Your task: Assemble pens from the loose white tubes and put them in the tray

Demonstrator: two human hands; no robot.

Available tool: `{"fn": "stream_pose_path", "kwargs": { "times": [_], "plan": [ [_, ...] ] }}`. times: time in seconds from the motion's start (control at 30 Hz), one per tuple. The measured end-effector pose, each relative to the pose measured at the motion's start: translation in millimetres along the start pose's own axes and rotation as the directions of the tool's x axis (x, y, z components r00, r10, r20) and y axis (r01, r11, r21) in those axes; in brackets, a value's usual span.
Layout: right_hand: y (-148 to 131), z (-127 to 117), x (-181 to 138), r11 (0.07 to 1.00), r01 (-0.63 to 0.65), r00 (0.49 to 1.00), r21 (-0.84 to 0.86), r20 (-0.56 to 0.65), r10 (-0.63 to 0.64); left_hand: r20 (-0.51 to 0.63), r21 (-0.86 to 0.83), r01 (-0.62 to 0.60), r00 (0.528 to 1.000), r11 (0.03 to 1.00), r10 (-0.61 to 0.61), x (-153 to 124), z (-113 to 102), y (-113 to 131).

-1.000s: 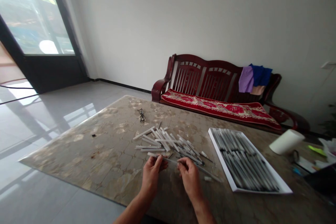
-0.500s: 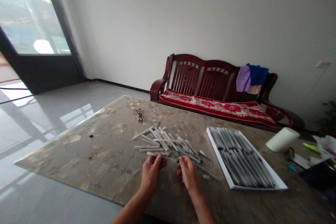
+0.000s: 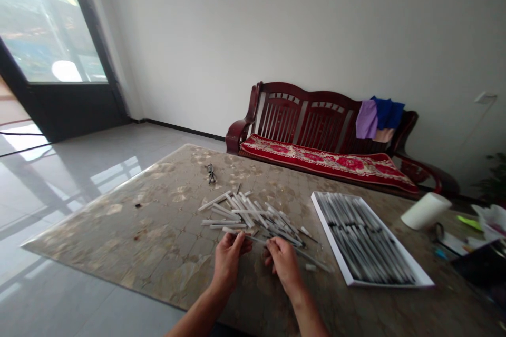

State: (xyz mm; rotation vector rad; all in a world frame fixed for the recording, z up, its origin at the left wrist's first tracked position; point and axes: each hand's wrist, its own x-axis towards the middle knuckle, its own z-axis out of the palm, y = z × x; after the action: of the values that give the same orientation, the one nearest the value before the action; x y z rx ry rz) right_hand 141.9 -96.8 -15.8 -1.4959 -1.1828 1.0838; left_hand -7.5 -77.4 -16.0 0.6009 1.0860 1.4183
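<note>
A slim pen (image 3: 256, 240) with a whitish end spans my two hands above the near side of the table. My left hand (image 3: 226, 263) is closed round it near the whitish end, thumb on top. At its other end, the fingers of my right hand (image 3: 284, 263) are pinched together; the exact tip is hidden by them. Just beyond my hands lies a loose pile of pens and white-grey tubes (image 3: 249, 211). To the right, a shallow white box (image 3: 343, 268) holds many dark-and-clear pens (image 3: 363, 237) in rows.
The patterned table (image 3: 166, 263) carries folded eyeglasses (image 3: 211, 174), a small black piece (image 3: 137, 205) and a white paper roll (image 3: 426, 210). Past the far edge stands a wooden bench (image 3: 284, 110) with a red cover. Dark items (image 3: 480, 268) sit at the right.
My right hand has shifted slightly right and its fingers have closed in at the pen's end. A dark bit seen by those fingers before is now hidden. My left hand stays almost still.
</note>
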Motion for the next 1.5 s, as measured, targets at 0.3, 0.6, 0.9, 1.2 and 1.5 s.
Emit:
{"fn": "stream_pose_path", "kwargs": {
  "times": [0.3,0.6,0.9,1.2,1.5],
  "plan": [
    [-3.6,-1.4,-1.5,0.996,0.086,0.996,0.017,-0.004,-0.086,0.005,0.042,0.010,1.000,0.999,-0.010,7.3,1.1,5.0],
    [7.3,-27.2,4.3,0.885,0.221,0.941,-0.409,-0.150,-0.304,-0.076,0.120,-0.114,0.989,0.986,0.123,30.0,-14.8,15.5],
    [26.8,-41.9,6.1,0.706,0.107,0.887,-0.700,-0.255,-0.386,-0.033,0.304,-0.158,0.984,0.940,0.176,51.3,-20.6,29.8],
    [19.2,-33.1,-19.7,0.642,0.246,0.876,-0.726,-0.118,-0.468,0.099,0.427,-0.152,0.988,0.892,0.120,46.2,-26.1,32.1],
    [10.2,-20.8,-2.8,0.486,0.231,0.877,-0.843,-0.036,-0.479,-0.088,0.072,0.002,0.996,0.997,0.005,26.4,-25.8,34.9]
  ]
}}
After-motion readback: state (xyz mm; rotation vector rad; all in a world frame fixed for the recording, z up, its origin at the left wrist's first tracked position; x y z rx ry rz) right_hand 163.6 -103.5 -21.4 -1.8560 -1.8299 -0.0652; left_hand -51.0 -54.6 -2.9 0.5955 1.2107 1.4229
